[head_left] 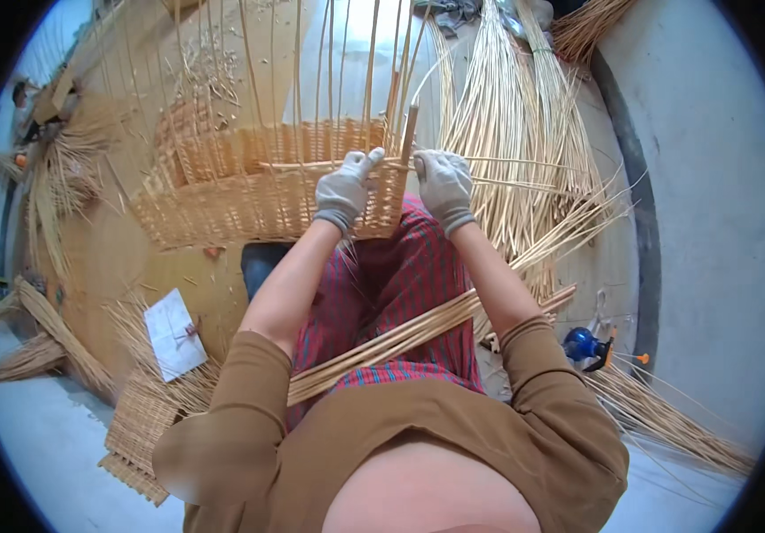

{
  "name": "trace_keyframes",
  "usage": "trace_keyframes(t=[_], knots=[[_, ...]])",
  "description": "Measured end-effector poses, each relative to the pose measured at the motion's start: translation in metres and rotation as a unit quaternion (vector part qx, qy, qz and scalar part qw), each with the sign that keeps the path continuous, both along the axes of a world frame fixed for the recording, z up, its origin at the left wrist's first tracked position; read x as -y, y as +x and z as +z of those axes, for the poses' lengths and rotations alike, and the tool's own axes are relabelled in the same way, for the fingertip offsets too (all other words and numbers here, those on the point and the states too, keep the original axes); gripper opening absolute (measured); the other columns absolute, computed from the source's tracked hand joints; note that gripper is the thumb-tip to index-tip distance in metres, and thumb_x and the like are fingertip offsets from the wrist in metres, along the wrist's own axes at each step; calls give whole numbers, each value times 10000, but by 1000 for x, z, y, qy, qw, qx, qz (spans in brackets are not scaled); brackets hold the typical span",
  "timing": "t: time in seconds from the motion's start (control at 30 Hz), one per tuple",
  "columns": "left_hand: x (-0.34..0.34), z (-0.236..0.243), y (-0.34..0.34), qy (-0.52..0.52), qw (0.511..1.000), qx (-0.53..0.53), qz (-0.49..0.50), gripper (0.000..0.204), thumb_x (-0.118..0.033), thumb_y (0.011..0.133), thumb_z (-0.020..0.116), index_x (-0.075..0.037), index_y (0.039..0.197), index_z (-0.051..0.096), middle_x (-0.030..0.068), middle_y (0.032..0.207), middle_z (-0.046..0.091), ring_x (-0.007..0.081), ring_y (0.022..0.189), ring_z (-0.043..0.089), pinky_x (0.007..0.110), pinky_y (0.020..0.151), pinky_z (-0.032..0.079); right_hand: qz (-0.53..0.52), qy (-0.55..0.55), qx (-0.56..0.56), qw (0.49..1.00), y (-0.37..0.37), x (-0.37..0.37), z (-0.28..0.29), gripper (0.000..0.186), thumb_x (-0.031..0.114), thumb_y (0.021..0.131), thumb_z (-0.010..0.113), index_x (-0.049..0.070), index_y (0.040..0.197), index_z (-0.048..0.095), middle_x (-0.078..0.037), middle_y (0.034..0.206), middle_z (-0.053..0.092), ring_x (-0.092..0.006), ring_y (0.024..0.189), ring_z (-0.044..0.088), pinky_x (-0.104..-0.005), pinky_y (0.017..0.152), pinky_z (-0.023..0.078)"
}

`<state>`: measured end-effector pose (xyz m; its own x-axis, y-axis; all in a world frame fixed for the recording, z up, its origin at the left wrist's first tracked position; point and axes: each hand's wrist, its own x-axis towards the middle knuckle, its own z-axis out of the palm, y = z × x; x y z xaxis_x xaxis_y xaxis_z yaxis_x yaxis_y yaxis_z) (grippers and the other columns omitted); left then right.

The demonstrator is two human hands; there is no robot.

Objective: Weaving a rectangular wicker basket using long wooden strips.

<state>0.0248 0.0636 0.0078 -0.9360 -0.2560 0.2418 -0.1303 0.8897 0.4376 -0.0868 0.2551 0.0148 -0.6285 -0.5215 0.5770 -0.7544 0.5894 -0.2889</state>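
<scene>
1. Find part-woven basket (249, 209) just past lap (382, 293), stretching L, w/ tall bare stakes (371, 71).
2. Prob. light & springy: likely firm in walls, whippy in stakes, maybe apt to crack if bent sharply.
3. Best to hold at wall top or by R corner post (410, 133), prob. stiffest; avoid stake tips.
4. W/ gloved L hand (344, 188), gripping cane (292, 166) at near wall's top, thumb up.
5. W/ gloved R hand (444, 182), curled closed just R of post, prob. on cane; exact grip hidden.
6. Reaching fwd w/ both forearms (298, 275), angled in toward R corner.
</scene>
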Motion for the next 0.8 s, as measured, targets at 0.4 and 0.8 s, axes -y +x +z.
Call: trace_keyframes(t=[0.4,0.8], knots=[[111,18,74,-117,973,108,166,645,-263,835,842,-302,1430,597,44,1378,609,345,1070,721,508,872,581,68,124,-2,990,-37,-12,2,231,317,1021,636,294,1205,774,16,1166,777,-205,1163,693,-431,1208,372],[99,6,74,-77,969,124,197,565,-330,866,832,-295,1395,636,26,1346,652,325,1090,716,469,892,573,64,219,25,973,-73,0,18,283,341,1017,625,300,1267,753,-6,1245,765,-225,1230,672,-438,1233,340]])
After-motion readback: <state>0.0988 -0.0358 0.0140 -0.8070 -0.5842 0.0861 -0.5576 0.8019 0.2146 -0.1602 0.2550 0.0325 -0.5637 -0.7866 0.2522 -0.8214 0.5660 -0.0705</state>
